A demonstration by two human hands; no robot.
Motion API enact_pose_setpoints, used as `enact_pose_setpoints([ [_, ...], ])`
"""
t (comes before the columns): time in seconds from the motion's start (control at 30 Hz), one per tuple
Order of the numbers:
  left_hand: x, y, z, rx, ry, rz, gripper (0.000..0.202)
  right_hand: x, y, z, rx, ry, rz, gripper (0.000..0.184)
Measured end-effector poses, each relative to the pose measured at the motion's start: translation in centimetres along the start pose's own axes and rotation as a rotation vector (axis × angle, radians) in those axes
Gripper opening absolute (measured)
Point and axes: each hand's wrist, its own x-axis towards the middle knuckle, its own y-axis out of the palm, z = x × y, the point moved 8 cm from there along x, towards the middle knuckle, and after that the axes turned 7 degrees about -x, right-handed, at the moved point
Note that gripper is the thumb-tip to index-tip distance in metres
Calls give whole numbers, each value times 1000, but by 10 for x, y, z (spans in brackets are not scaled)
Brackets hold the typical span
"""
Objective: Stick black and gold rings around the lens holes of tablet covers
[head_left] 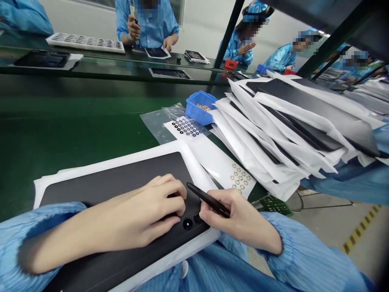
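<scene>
A dark tablet back cover (121, 182) lies on white foam in front of me, its round camera holes (187, 224) at the near right corner. My left hand (146, 215) rests on the cover with fingers curled, pressing beside the holes. My right hand (240, 219) is closed on black tweezers (208, 198), whose far tips point up and to the left above the cover. A white sheet with black rings (185, 127) and gold rings (240, 178) lies just right of the cover.
A blue bin (197, 106) of small gold parts stands behind the sheet. A fanned stack of dark covers in white sleeves (288, 125) fills the right. Green conveyor belt (60, 129) runs left. Other people in blue coats work at the far bench (146, 24).
</scene>
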Motion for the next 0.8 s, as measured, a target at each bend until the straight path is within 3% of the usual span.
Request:
enact_pose_setpoints([
  [0.33, 2, 3, -1, 44, 92, -16, 20, 0, 4, 6, -204, 14, 31, 26],
  [0.47, 1, 3, -3, 63, 95, -5, 33, 0, 3, 2, -114, -23, 35, 25],
  [0.57, 2, 5, -3, 86, 86, 27, 43, -6, -12, -6, 116, -93, -151, 30],
  [0.67, 3, 6, -4, 103, 89, 41, 46, -18, -25, -15, 327, -178, -390, 53],
  [0.73, 3, 6, -4, 122, 89, 35, 47, -22, -23, -16, 380, -211, -426, 56],
  [0.8, 3, 6, -5, 143, 95, 30, 46, -22, -15, -11, 370, -240, -391, 45],
])
